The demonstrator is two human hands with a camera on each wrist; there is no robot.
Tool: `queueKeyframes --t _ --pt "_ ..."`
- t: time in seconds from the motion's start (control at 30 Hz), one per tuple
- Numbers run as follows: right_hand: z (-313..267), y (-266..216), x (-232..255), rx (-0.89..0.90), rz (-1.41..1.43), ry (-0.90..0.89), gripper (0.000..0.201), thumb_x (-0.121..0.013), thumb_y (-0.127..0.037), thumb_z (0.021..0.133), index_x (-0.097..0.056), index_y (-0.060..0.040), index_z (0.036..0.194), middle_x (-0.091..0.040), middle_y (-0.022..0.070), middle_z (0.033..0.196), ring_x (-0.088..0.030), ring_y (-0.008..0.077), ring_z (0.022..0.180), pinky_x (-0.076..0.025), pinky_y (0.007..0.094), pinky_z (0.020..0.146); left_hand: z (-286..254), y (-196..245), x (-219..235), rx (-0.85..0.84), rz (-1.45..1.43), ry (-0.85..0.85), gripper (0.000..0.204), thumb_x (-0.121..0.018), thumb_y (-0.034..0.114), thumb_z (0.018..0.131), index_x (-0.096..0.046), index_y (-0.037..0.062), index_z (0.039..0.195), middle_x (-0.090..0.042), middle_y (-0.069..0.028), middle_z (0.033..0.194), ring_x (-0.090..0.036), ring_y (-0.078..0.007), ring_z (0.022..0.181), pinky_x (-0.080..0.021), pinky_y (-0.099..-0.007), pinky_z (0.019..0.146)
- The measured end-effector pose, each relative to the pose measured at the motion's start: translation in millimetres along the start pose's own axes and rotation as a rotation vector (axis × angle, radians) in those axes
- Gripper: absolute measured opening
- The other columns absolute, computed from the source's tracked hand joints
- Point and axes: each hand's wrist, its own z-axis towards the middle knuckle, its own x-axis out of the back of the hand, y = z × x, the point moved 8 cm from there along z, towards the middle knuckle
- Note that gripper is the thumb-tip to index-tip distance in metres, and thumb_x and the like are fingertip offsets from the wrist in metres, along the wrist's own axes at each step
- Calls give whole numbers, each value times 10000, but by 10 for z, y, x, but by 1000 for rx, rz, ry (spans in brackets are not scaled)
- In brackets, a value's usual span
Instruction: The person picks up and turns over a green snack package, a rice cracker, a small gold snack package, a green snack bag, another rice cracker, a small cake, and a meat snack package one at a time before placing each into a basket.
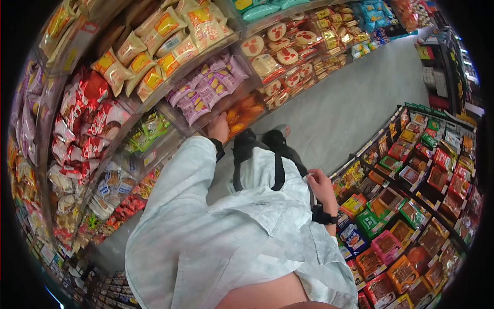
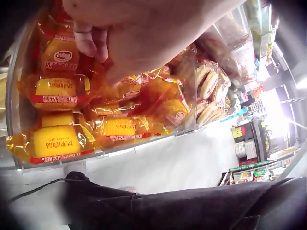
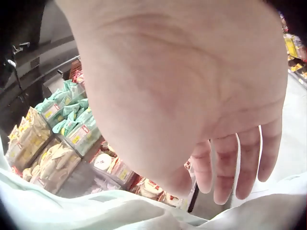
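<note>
In the head view the left hand (image 1: 219,127) reaches to a clear bin of orange-wrapped cakes (image 1: 242,114), below the purple packets (image 1: 208,88). The left wrist view shows that hand (image 2: 144,36) over the orange packets (image 2: 56,141), its fingers partly bent; whether it grips a packet cannot be told. Beside the body, away from the shelves, the right hand (image 1: 322,186) hangs near the shirt. Seen from the right wrist, this hand (image 3: 187,96) has loosely bent, slightly spread fingers that hold nothing visible.
Shelf bins of red packets (image 1: 90,113) and yellow packets (image 1: 159,31) stand at the upper left. A low display of boxed snacks (image 1: 401,273) stands at the right. Grey floor (image 1: 345,98) runs between them. Dark straps hang at the person's front.
</note>
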Motion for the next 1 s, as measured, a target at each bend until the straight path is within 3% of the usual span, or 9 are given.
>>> queueKeyframes --t 0.2,0.3,0.4,0.53,0.57,0.73,0.83,0.93,1.0 --pt "647 -557 123 190 -115 -143 270 -706 -192 994 -679 -16 1197 -766 165 950 -735 268 857 -571 376 791 -147 262 403 -101 -83 53 176 -648 205 997 -660 80 1121 -704 -159 1119 -685 -407 1056 -551 -515 899" --pt "1084 -864 52 401 -123 -245 259 -710 -194 987 -690 -32 1189 -779 178 1001 -759 307 918 -585 392 818 -500 474 512 -150 -174 45 124 -597 189 1029 -625 84 1089 -705 -157 1160 -690 -428 1035 -555 -551 849" --pt "1452 -1255 -21 592 -225 -380 272 -725 -211 973 -682 -54 1191 -781 159 1004 -759 344 931 -588 425 803 -782 768 719 -82 -198 29 117 -600 183 1031 -618 100 1111 -704 -140 1151 -689 -427 1045 -562 -540 840" --pt "1670 -1862 -61 801 -336 -543 344 -742 -230 959 -644 -72 1248 -776 145 972 -753 365 940 -589 461 803 -1078 1210 1100 113 -336 237 157 -618 213 1045 -628 100 1154 -712 -173 1106 -696 -429 1031 -566 -532 829" --pt "1723 -1984 -61 839 -342 -568 401 -763 -249 945 -624 -71 1277 -774 159 1004 -753 369 956 -591 461 814 -1136 1357 1175 92 -325 302 153 -630 210 1052 -625 86 1142 -730 -192 1060 -711 -432 986 -565 -522 802" --pt "1827 -2425 -34 978 -206 -790 686 -873 -321 862 -560 -46 1407 -744 213 1153 -763 333 1021 -594 428 899 -1131 2121 1336 233 -507 276 182 -651 186 1053 -639 58 1182 -749 -196 1027 -744 -398 940 -570 -456 767" --pt "1914 -2360 -170 1023 -348 -907 750 -917 -332 813 -554 19 1366 -736 227 1160 -764 347 1031 -593 434 905 -1107 2671 1467 235 -458 311 200 -676 169 1043 -656 35 1190 -750 -194 1047 -760 -363 966 -575 -403 788" --pt "2071 -2270 -197 1034 -357 -986 703 -915 -355 815 -573 17 1304 -741 215 1126 -765 344 1034 -591 427 891 -1078 2836 1359 272 -352 327 209 -678 175 1042 -660 48 1207 -747 -197 1050 -754 -369 980 -575 -414 800" --pt "2102 -2245 -100 1059 -321 -952 712 -910 -416 791 -602 -12 1290 -736 214 1105 -728 390 1010 -569 465 870 -1098 2888 1287 301 -442 310 238 -681 189 1042 -653 56 1237 -748 -206 1084 -747 -385 973 -581 -421 817"
